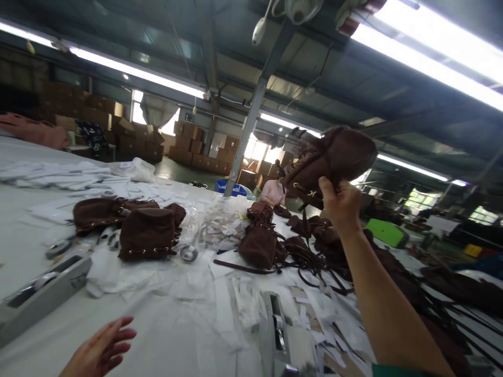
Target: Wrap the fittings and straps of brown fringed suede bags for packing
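Dispenser one (51,298) of two, grey, sat at the lower left of the frame. One left hand (100,348) reached in at the bottom left, released, its fingers loosely extended. Two brown bags (147,235) lay left of centre, overlapping in view. One clear roll (189,253) lay just right of them, near one pile of scraps (220,230). One blue bin (230,188) showed behind mid-frame. One central bag (257,246) lay there beside a dark strap, one co-worker (271,192) beyond it; dispenser two (269,314) stood at the lower middle. One heap of brown pieces (328,242), too tangled to count, filled the right. One right hand (340,201), raised right of centre, was clenched on one blurred held bag (348,154) at the upper right.

The table's (168,324) far edge slanted down toward mid-frame. White surface spread between the left hand and dispenser two; air surrounded the held bag above the heap.
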